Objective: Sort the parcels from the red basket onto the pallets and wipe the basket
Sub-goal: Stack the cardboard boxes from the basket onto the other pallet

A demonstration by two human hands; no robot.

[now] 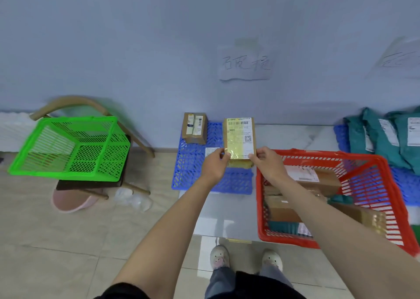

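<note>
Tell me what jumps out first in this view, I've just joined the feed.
Both hands, left hand and right hand, hold a taped cardboard parcel upright at centre, above the blue pallet. The red basket, at right on the floor, has several parcels in it. A bright green basket sits on a chair at left.

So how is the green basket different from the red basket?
The green basket sits tipped on a chair and looks empty; the red basket rests lower, on the floor, and still has parcels inside. One is green, the other red. Both are plastic with slotted sides.
</note>
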